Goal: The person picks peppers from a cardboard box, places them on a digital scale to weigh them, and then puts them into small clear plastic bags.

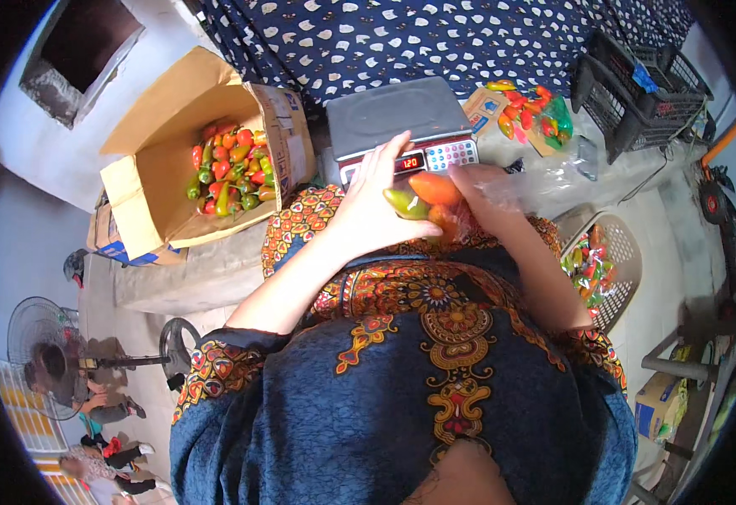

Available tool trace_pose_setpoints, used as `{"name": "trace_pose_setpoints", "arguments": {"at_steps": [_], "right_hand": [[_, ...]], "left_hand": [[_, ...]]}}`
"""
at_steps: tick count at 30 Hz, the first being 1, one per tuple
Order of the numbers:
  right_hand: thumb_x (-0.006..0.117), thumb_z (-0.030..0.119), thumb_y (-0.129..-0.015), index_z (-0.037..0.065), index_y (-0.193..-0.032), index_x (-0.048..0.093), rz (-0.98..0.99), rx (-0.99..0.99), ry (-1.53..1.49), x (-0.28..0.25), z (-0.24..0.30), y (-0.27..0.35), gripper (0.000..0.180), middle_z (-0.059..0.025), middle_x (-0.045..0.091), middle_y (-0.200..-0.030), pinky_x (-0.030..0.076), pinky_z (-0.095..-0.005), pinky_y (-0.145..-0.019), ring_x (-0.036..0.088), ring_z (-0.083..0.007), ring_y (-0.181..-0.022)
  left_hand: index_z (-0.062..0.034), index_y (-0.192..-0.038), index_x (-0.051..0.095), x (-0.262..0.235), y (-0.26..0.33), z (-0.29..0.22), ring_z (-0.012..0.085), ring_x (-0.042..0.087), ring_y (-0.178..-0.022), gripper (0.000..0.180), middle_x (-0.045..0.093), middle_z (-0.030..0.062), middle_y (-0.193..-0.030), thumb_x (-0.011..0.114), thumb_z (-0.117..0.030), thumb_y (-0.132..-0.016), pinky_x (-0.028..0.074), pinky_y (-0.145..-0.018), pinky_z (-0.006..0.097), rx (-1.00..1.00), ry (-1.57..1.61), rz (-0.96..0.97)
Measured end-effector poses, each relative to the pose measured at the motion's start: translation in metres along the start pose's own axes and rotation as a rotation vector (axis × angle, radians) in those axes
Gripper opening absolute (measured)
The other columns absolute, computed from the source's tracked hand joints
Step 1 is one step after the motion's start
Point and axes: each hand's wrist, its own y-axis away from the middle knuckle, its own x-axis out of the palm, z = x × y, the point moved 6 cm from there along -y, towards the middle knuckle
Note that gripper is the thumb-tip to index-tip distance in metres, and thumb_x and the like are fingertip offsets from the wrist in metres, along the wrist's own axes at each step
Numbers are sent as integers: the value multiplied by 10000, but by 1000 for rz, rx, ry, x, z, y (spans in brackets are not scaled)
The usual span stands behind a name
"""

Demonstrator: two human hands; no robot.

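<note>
A clear plastic bag of peppers (435, 191), with orange and green ones showing, is between my hands, in front of a digital scale (397, 114). My right hand (488, 198) is closed round its right side, and the loose plastic trails off to the right. My left hand (376, 198) has its fingers stretched out toward the scale's lit display, its thumb lying along the near side of the bag. Nothing rests on the scale's grey plate. Part of my right fingers is hidden behind the bag.
An open cardboard box (153, 198) of red and green peppers tips toward me on the left. More peppers (520, 114) lie on cardboard at the back right, near black crates (637, 97). A basket (629, 261) of bagged peppers stands lower right; a fan (48, 358) stands left.
</note>
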Motion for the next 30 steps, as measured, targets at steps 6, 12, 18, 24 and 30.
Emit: {"name": "trace_pose_setpoints", "arguments": {"at_steps": [6,12,18,24,30], "right_hand": [[427,308,-949,11,-891,614,173,112,12,-51,39,-4,355,-183,626,-859,466,-422,-750,605,-308,-812],[553,274,-755,140,-786,568,-15,-546,381,-19,105,21,139,-66,546,-868,420,-396,-818,528,-261,-899],[643,335,-764,79,-964,501,283,-409,-288,-2,93,22,355,-96,511,-1006,401,-393,-862,499,-287,-959],[635,342,-801,41,-1102,500,792,-197,-888,21,61,66,446,-118,510,-1105,400,-375,-902,508,-261,-1037],[594,327,-829,26,-1083,523,917,-87,-982,25,59,92,400,-130,535,-1063,415,-368,-869,531,-257,-993]], "left_hand": [[-15,-1393,294,-22,2,-15,345,476,-1176,1032,458,215,-1290,843,-214,-542,379,-1010,420,53,-26,-29],[-49,-988,554,40,18,-5,332,569,-1027,362,589,168,-1054,706,-211,-703,485,-842,402,116,83,248],[-47,-794,610,78,49,18,328,614,-803,175,628,130,-809,602,-181,-682,469,-697,442,72,61,273],[-109,-848,676,48,56,-31,226,511,-908,197,593,21,-927,625,-169,-668,277,-873,396,501,-69,-69],[-155,-798,565,49,49,-48,170,473,-793,123,459,-10,-751,559,-172,-676,287,-827,380,710,-192,121]]}}
